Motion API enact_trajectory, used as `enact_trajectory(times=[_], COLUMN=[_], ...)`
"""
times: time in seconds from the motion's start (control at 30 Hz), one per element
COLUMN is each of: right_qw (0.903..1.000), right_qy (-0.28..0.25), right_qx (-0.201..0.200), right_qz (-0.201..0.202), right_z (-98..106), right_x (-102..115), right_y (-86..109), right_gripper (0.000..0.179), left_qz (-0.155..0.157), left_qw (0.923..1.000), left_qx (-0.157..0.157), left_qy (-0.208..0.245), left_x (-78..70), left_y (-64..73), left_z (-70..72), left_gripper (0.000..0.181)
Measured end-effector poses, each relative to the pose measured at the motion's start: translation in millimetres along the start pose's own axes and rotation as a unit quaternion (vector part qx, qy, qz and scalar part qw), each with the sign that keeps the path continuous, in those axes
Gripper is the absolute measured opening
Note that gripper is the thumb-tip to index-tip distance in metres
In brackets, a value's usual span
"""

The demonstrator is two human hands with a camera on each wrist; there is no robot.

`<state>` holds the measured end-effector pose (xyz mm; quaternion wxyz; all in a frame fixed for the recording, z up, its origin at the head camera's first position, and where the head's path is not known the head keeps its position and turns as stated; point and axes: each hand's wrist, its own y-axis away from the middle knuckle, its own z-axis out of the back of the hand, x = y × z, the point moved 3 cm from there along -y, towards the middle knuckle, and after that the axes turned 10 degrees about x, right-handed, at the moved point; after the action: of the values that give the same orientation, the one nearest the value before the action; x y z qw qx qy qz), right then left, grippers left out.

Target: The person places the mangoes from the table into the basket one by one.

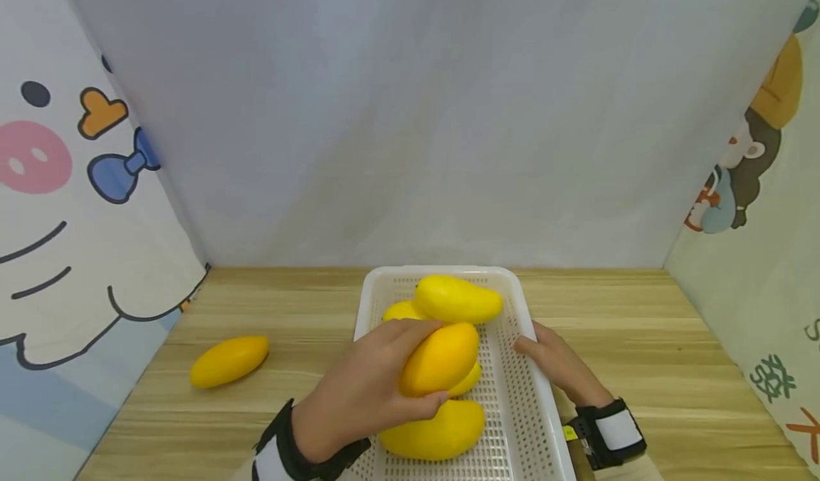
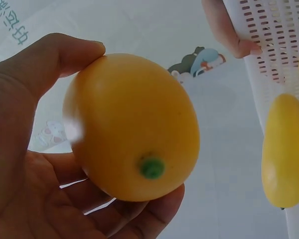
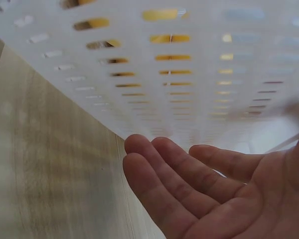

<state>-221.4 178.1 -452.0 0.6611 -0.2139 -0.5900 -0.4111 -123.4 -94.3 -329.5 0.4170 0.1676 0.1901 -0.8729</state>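
My left hand (image 1: 368,385) grips an orange-yellow mango (image 1: 442,360), thumb on one side and fingers on the other, over a white perforated plastic basket (image 1: 544,410). The held mango's green stem tip (image 2: 152,168) faces the left wrist camera. Inside the basket lie several yellow mangoes, one near the back (image 1: 458,299) and one near the front (image 1: 435,431); others are partly hidden by the left hand and its mango. My right hand (image 1: 560,360) holds the basket's right rim, thumb over the edge, with its fingers (image 3: 179,184) along the outside wall and underneath.
Another orange-yellow mango (image 1: 229,361) lies on the wooden table (image 1: 288,303), left of the basket. A pale cloth wall (image 1: 435,146) stands behind the table, and printed cloth sides (image 1: 58,253) rise at left and right.
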Motion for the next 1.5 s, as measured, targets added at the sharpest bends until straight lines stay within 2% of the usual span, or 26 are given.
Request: enact_trajectory(times=[0.17,0.53,0.8,1.0,1.1,1.27,1.5], right_qw=[1.0,1.0,0.9999,0.9999,0.9999,0.9999,0.9999], right_qy=[-0.005,0.004,0.012,0.012,0.012,0.015,0.012], right_qx=[0.005,0.004,0.003,0.007,0.007,0.002,0.006], right_qz=[0.002,0.008,0.01,0.009,0.008,0.005,0.01], right_z=[0.5,1.4,3.2,3.1,3.3,3.8,2.8], right_x=[-1.9,-1.0,-3.8,-4.3,-4.0,-4.6,-4.7], right_y=[-0.6,-0.9,-3.5,-4.6,-5.1,-5.9,-5.3], right_gripper=[0.056,0.054,0.056,0.055,0.055,0.055,0.054], left_qz=[0.0,-0.024,-0.03,-0.053,-0.059,-0.066,-0.068], left_qw=[0.9991,0.9937,0.9827,0.9781,0.9761,0.9695,0.9563], left_qx=[0.041,0.104,0.181,0.19,0.198,0.229,0.275], left_qy=[0.006,-0.036,-0.028,-0.065,-0.067,-0.058,-0.073], left_x=[-3.3,-9.4,-12.7,-13.3,-13.8,-16.7,-21.9], left_y=[-10.8,-28.8,-40.4,-41.6,-42.9,-47.6,-50.4], left_z=[-11.5,-36.5,-58.5,-68.4,-71.7,-79.3,-89.8], left_gripper=[0.073,0.067,0.067,0.067,0.067,0.064,0.065])
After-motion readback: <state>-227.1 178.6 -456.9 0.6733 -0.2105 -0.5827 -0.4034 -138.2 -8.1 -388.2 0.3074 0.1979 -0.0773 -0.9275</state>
